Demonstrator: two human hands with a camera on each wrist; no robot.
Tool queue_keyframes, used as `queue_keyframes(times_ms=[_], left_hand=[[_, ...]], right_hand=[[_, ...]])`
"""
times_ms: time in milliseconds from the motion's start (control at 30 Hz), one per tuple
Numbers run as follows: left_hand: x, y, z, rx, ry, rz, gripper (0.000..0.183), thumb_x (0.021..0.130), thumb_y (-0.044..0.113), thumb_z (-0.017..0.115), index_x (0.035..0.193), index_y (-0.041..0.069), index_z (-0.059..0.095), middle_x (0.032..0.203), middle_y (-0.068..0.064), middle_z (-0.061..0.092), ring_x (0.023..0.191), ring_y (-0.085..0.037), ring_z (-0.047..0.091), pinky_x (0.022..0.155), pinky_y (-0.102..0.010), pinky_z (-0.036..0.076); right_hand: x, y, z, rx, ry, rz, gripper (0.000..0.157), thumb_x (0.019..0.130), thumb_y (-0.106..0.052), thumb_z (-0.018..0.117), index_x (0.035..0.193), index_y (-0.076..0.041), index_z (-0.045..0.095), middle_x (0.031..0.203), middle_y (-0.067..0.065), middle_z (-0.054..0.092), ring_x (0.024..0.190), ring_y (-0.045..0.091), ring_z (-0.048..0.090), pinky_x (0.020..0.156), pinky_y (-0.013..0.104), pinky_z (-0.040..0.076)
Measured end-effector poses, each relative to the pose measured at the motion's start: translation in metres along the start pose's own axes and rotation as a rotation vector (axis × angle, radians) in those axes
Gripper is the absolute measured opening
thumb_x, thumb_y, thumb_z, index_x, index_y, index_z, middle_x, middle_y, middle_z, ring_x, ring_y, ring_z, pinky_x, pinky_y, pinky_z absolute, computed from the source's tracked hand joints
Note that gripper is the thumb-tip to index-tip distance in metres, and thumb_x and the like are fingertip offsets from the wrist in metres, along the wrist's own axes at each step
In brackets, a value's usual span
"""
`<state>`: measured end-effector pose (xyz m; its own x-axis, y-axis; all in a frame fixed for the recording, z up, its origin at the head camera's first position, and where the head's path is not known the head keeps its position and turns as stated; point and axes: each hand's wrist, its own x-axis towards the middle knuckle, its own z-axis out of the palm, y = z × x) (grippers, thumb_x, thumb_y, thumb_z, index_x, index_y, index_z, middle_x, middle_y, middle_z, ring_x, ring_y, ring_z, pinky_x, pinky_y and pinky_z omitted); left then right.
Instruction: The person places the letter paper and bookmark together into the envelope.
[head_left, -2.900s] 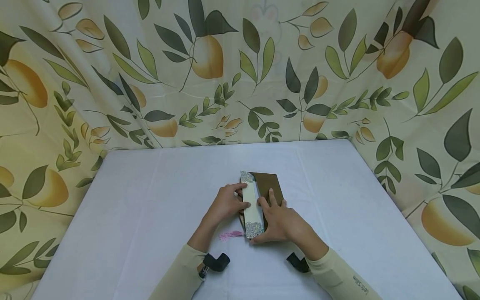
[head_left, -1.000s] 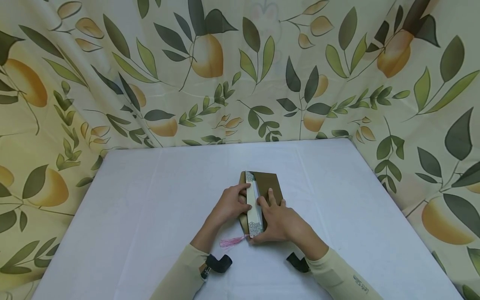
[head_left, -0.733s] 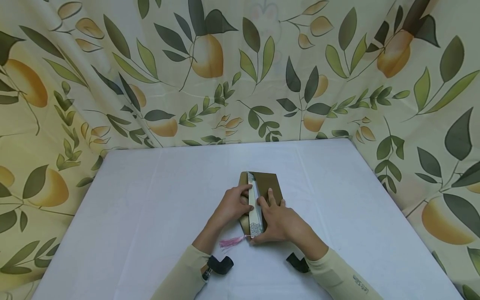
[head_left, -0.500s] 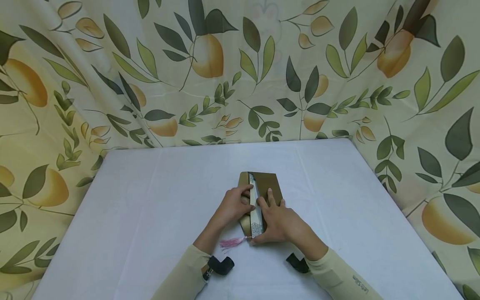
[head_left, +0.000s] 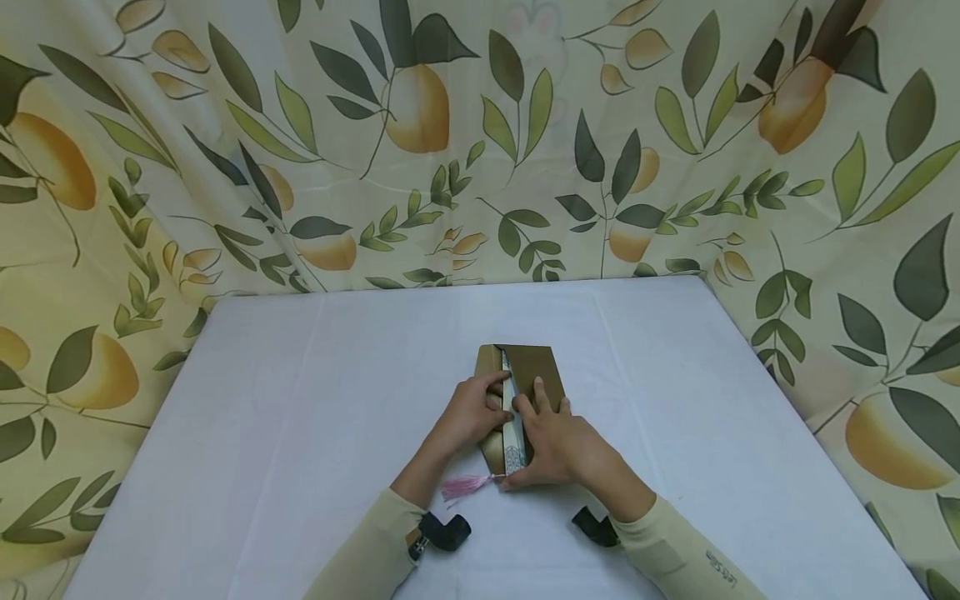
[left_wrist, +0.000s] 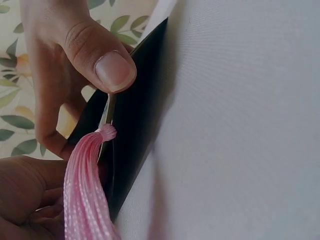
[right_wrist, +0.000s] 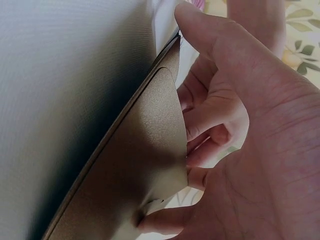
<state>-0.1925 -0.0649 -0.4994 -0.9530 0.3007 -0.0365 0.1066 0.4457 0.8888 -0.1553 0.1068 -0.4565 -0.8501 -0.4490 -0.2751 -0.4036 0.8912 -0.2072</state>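
On the table lies a brown paper envelope (head_left: 535,360) with a lighter, gold-toned left part. A pale bookmark (head_left: 514,446) with a lace-like print stands partly in its slit, showing as a narrow strip. From its near end hangs a pink tassel (head_left: 465,486), large in the left wrist view. My left hand (head_left: 467,410) pinches the bookmark's left edge. My right hand (head_left: 558,443) holds the envelope, thumb at the near corner and fingertips on the brown face. In the right wrist view the brown envelope (right_wrist: 132,155) bulges open beside the fingers; its inside is hidden.
A white cloth covers the table (head_left: 322,400). Behind it hangs a curtain (head_left: 480,192) printed with fruit and leaves. Black camera mounts (head_left: 446,532) sit at both wrists, close above the cloth.
The bookmark has slid right into the envelope, so its visible strip is narrower and more gold shows at left. My left hand moved right with it; the right hand has hardly moved.
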Motion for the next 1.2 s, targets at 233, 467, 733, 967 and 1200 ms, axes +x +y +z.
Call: queue_keyframes(times_ms=[233, 467, 733, 967, 1200], left_hand=[[0.0, 0.0, 0.0, -0.002, 0.005, 0.003, 0.065, 0.083, -0.012, 0.076, 0.144, -0.005, 0.056, 0.114, -0.016, 0.068, 0.077, -0.011, 0.067, 0.065, -0.024, 0.055], [-0.002, 0.004, -0.008, 0.015, -0.082, 0.003, 0.065, 0.084, -0.005, 0.081, 0.144, 0.002, 0.057, 0.117, -0.013, 0.068, 0.077, -0.011, 0.065, 0.068, -0.025, 0.053], [-0.007, 0.01, -0.021, -0.104, -0.24, -0.047, 0.072, 0.076, -0.007, 0.086, 0.141, 0.004, 0.059, 0.102, -0.01, 0.068, 0.082, -0.017, 0.067, 0.073, -0.031, 0.055], [-0.006, 0.012, -0.013, -0.094, -0.182, -0.046, 0.073, 0.073, -0.011, 0.087, 0.14, 0.006, 0.061, 0.098, -0.004, 0.068, 0.079, -0.016, 0.066, 0.07, -0.03, 0.057], [-0.004, 0.013, -0.011, -0.106, -0.129, -0.082, 0.073, 0.075, -0.011, 0.087, 0.141, 0.008, 0.061, 0.102, -0.008, 0.066, 0.076, -0.018, 0.068, 0.066, -0.031, 0.059]], right_hand=[[0.001, 0.0, 0.0, 0.008, 0.007, -0.002, 0.114, 0.063, -0.076, 0.084, 0.144, -0.01, 0.039, 0.161, 0.037, 0.019, 0.124, 0.071, 0.043, 0.06, 0.052, 0.057], [-0.001, 0.0, -0.005, 0.05, 0.012, -0.006, 0.113, 0.066, -0.075, 0.084, 0.144, -0.008, 0.038, 0.161, 0.039, 0.018, 0.122, 0.072, 0.043, 0.063, 0.055, 0.057], [0.0, 0.003, -0.007, 0.074, 0.015, 0.012, 0.118, 0.069, -0.078, 0.079, 0.151, -0.008, 0.033, 0.161, 0.039, 0.014, 0.125, 0.069, 0.042, 0.072, 0.061, 0.056], [0.001, 0.007, -0.004, 0.08, 0.027, 0.012, 0.117, 0.068, -0.076, 0.082, 0.148, -0.006, 0.033, 0.161, 0.04, 0.014, 0.125, 0.071, 0.042, 0.07, 0.061, 0.056], [0.002, 0.009, -0.006, 0.07, 0.027, -0.015, 0.122, 0.063, -0.06, 0.094, 0.15, -0.004, 0.032, 0.161, 0.039, 0.016, 0.126, 0.071, 0.04, 0.071, 0.06, 0.057]])
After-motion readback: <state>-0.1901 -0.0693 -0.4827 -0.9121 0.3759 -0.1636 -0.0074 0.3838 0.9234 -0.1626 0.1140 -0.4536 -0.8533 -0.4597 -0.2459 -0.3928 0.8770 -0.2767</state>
